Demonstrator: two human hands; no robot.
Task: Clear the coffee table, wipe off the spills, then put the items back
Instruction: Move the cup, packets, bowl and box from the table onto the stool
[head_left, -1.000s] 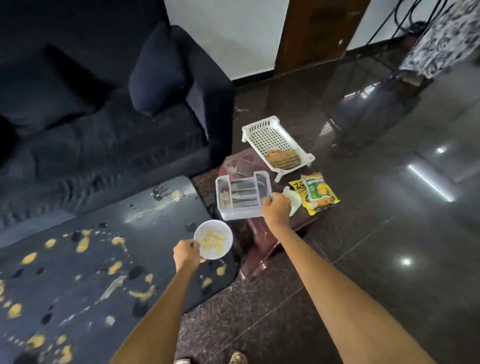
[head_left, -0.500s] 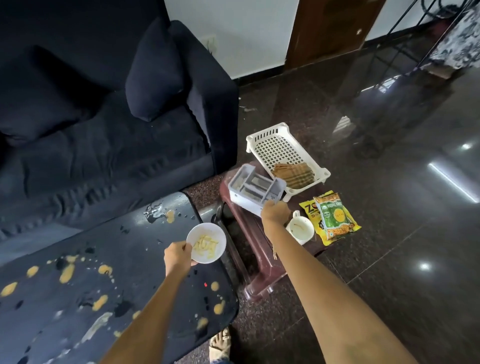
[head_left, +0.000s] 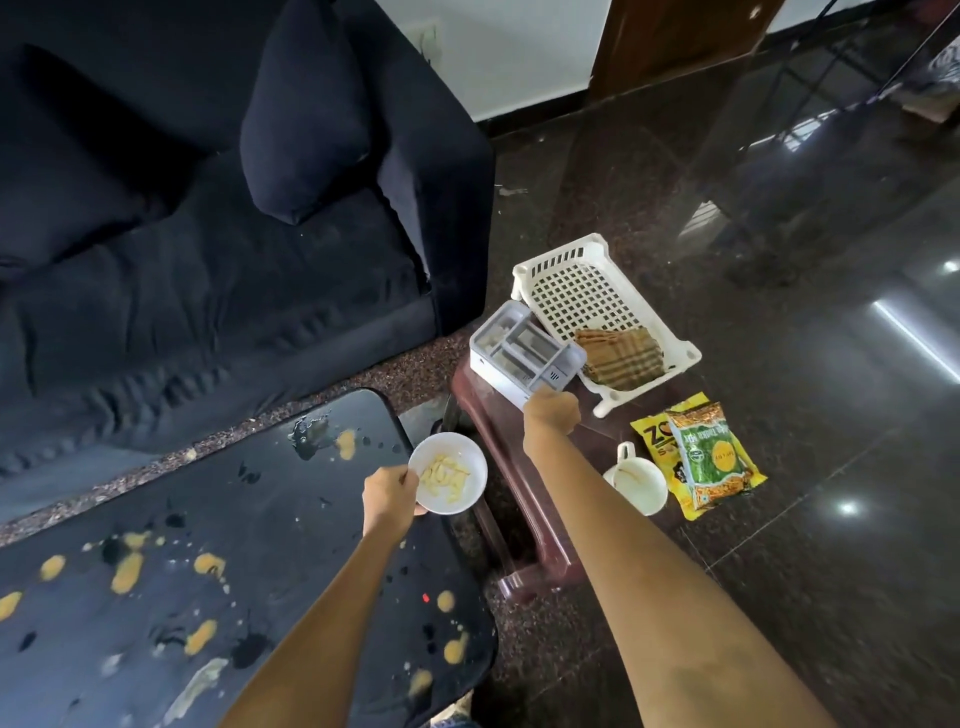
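Observation:
The black coffee table fills the lower left, spattered with yellow and whitish spills. My left hand grips the rim of a small white bowl holding pale food pieces, just past the table's right end. My right hand grips the near edge of a grey divided organiser box, which sits tilted on a dark red plastic stool. A white mug and two snack packets lie on the floor to the right.
A white lattice basket with a folded checked cloth stands beyond the stool. A dark sofa with cushions runs along the table's far side. Glossy dark floor spreads to the right; a wooden door is at the back.
My right hand has carried the organiser box farther away onto the stool's far end and tilted it. The bowl stays in my left hand. The view has shifted down and left.

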